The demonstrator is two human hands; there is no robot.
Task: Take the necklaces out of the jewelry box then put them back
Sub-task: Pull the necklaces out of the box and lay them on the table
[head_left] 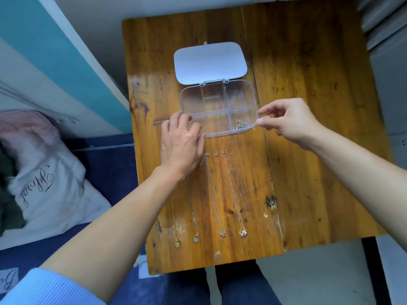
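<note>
My left hand (pixel 181 142) lies flat on the near left corner of the clear jewelry box (pixel 218 107), fingers spread, pinning it to the wooden table (pixel 308 128). My right hand (pixel 288 122) pinches a thin chain between thumb and forefinger at the box's right edge; the rest of that necklace (pixel 241 124) sits bunched in the near right compartment. Four necklaces (pixel 217 194) lie straight along the table's near edge. I judge the pull should go slow and upward, so the bunch unravels without snagging the divider, while my left keeps the box from sliding.
</note>
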